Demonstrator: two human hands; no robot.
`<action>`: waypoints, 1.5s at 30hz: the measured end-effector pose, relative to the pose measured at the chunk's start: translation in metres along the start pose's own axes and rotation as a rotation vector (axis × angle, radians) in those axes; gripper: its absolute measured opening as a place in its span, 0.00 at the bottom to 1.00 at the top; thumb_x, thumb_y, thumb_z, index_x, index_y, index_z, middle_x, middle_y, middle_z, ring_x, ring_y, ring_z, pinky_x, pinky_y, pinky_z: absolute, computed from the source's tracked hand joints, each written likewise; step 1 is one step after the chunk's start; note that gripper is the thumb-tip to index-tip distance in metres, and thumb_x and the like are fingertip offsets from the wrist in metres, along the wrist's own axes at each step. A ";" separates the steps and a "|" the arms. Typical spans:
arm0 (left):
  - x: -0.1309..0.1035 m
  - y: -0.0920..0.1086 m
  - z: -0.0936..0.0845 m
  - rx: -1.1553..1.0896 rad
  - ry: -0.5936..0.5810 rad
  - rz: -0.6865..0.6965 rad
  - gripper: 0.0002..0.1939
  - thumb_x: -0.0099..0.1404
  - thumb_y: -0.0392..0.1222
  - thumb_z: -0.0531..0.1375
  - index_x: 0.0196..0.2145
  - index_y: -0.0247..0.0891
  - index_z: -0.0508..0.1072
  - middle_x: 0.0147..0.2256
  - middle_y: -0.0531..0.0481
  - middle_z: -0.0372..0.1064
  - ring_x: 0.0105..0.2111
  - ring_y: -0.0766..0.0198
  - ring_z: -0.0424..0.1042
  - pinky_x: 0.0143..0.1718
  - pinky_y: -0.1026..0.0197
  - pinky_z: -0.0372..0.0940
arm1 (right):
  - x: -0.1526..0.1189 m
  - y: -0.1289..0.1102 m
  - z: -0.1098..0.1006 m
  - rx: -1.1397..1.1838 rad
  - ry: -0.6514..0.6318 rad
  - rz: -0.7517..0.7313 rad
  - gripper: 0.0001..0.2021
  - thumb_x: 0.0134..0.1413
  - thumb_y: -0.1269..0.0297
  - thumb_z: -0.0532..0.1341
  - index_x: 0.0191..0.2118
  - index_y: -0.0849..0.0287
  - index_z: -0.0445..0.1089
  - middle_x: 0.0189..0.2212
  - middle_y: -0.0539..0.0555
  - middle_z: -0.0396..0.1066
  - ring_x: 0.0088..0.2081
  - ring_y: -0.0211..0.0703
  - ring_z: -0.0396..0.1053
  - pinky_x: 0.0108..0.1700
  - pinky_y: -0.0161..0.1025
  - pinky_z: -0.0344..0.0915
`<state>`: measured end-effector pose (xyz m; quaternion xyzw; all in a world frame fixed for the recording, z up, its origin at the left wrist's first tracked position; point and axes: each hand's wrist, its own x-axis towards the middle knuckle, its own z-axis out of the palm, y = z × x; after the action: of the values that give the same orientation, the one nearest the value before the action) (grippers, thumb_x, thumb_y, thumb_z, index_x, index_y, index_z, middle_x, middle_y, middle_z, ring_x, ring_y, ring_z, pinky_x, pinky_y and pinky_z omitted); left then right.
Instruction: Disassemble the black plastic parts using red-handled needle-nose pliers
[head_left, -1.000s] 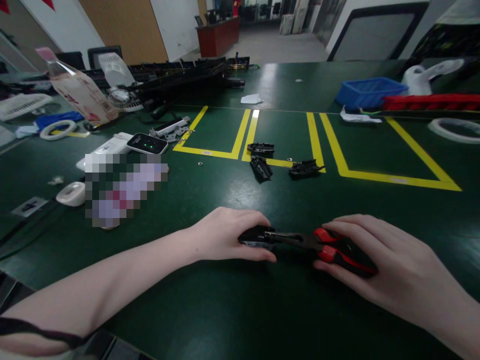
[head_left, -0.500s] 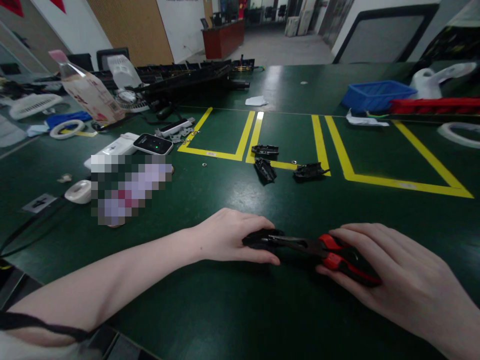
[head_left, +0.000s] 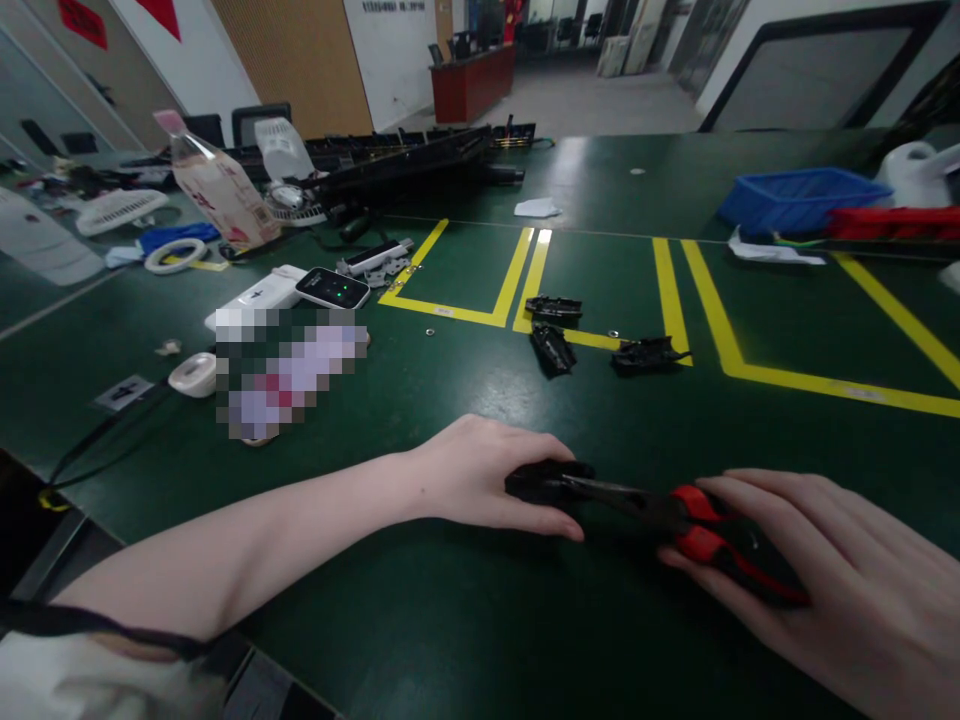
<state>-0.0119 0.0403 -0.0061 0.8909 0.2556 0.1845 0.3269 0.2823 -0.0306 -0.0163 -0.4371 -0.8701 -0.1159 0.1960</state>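
Note:
My left hand is closed around a small black plastic part just above the green table. Thumb and fingers grip its two sides, covering much of it. In my right hand is a pair of long-nose pliers with red and black handles. The pliers' jaws point left and reach the near end of the black part; what exactly they pinch is too dark to make out. Beyond my hands lie three similar black pieces, one behind, another in front of it, and a third to the right.
Yellow tape outlines mark the green table. To the left are a small black-faced device, a white box and a bottle. A blue bin stands at the back right. Metal rings lie about.
The view has shifted, so the whole scene sits further right. The pliers' handles have swung slightly lower and nearer to me, their tips still at the black part. Both holds are unchanged.

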 end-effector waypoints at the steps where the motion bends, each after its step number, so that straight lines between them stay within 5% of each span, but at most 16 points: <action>1: 0.000 0.000 0.000 -0.003 0.002 -0.002 0.26 0.64 0.56 0.66 0.50 0.34 0.73 0.37 0.50 0.76 0.33 0.66 0.74 0.30 0.67 0.61 | 0.001 0.000 -0.001 0.006 -0.002 0.007 0.18 0.62 0.52 0.58 0.52 0.58 0.64 0.44 0.63 0.70 0.40 0.58 0.71 0.37 0.52 0.69; 20: 0.000 -0.001 0.002 -0.018 0.067 -0.073 0.24 0.64 0.54 0.66 0.53 0.40 0.76 0.46 0.47 0.79 0.39 0.60 0.77 0.36 0.63 0.66 | 0.013 0.005 -0.008 0.153 -0.066 0.028 0.19 0.63 0.47 0.57 0.49 0.56 0.65 0.40 0.60 0.72 0.35 0.52 0.74 0.30 0.49 0.75; 26: 0.001 -0.002 0.000 -0.033 0.015 -0.046 0.22 0.64 0.53 0.66 0.51 0.40 0.76 0.42 0.48 0.79 0.34 0.63 0.76 0.34 0.64 0.64 | 0.008 0.004 -0.009 0.098 -0.072 0.007 0.17 0.60 0.55 0.61 0.51 0.58 0.65 0.42 0.61 0.72 0.37 0.56 0.73 0.34 0.52 0.74; 33: 0.002 -0.001 0.001 0.016 -0.045 -0.078 0.22 0.63 0.54 0.66 0.51 0.40 0.77 0.38 0.50 0.79 0.31 0.64 0.74 0.31 0.65 0.61 | 0.017 0.004 -0.014 0.249 -0.070 0.135 0.18 0.62 0.45 0.56 0.47 0.52 0.66 0.37 0.57 0.74 0.33 0.52 0.75 0.26 0.46 0.72; 45: 0.003 0.000 0.001 0.037 -0.054 -0.138 0.23 0.62 0.57 0.66 0.49 0.40 0.76 0.33 0.52 0.77 0.30 0.65 0.72 0.30 0.65 0.58 | 0.021 -0.003 -0.012 0.305 -0.136 0.098 0.18 0.63 0.45 0.58 0.48 0.53 0.66 0.37 0.56 0.74 0.33 0.46 0.75 0.27 0.40 0.75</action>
<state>-0.0089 0.0420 -0.0063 0.8818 0.3107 0.1325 0.3291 0.2710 -0.0214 0.0035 -0.4510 -0.8665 0.0572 0.2063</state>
